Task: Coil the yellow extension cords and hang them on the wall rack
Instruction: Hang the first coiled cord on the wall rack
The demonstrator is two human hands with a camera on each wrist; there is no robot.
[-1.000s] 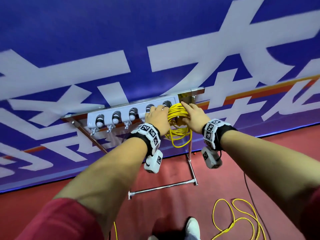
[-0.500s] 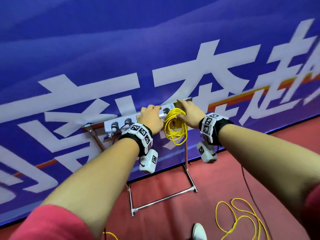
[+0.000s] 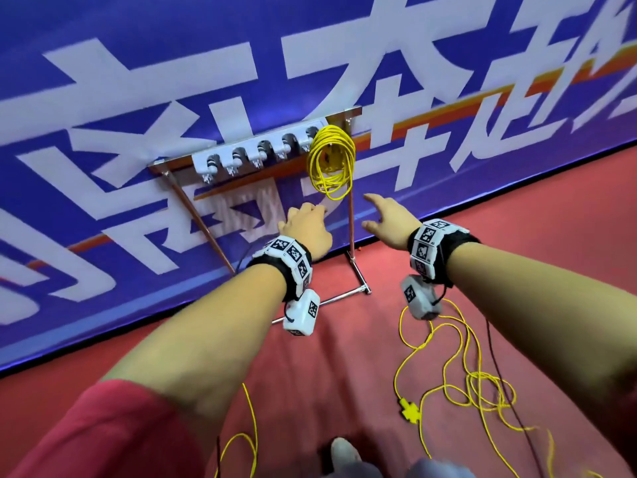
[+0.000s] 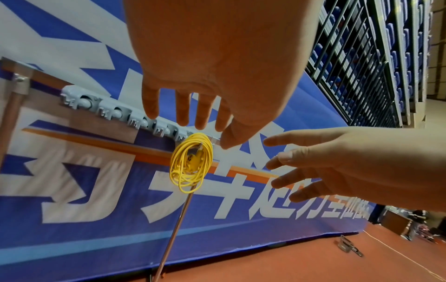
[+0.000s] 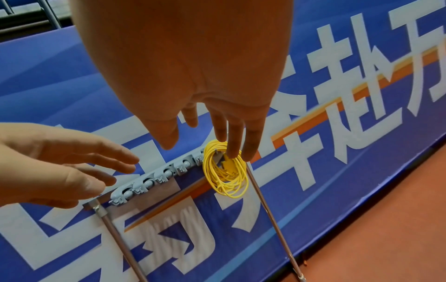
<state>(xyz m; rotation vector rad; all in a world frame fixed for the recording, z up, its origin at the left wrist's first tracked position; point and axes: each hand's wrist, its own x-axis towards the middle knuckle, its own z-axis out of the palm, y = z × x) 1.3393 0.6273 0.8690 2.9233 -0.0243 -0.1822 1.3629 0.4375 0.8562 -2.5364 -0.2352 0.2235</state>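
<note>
A coiled yellow extension cord (image 3: 331, 160) (image 4: 192, 162) (image 5: 225, 168) hangs from the rightmost holder of the grey wall rack (image 3: 255, 150) (image 4: 125, 116) (image 5: 154, 179). No hand touches it. My left hand (image 3: 305, 225) (image 4: 193, 114) hovers below and left of the coil with straight fingers, holding nothing. My right hand (image 3: 386, 215) (image 5: 212, 137) hovers below and right of it, fingers spread, also holding nothing. A second yellow cord (image 3: 458, 367) lies loose and uncoiled on the red floor at the right, with its yellow plug (image 3: 410, 410) near my feet.
The rack sits on a metal pipe frame (image 3: 351, 229) standing against a blue banner wall (image 3: 138, 81). Several other grey holders on the rack carry nothing. Another yellow strand (image 3: 248, 432) and a thin black cable (image 3: 496, 367) run over the red floor near my shoe (image 3: 343, 453).
Both hands have let go of the coil and drawn back and down from the rack. The coil now hangs on its own.
</note>
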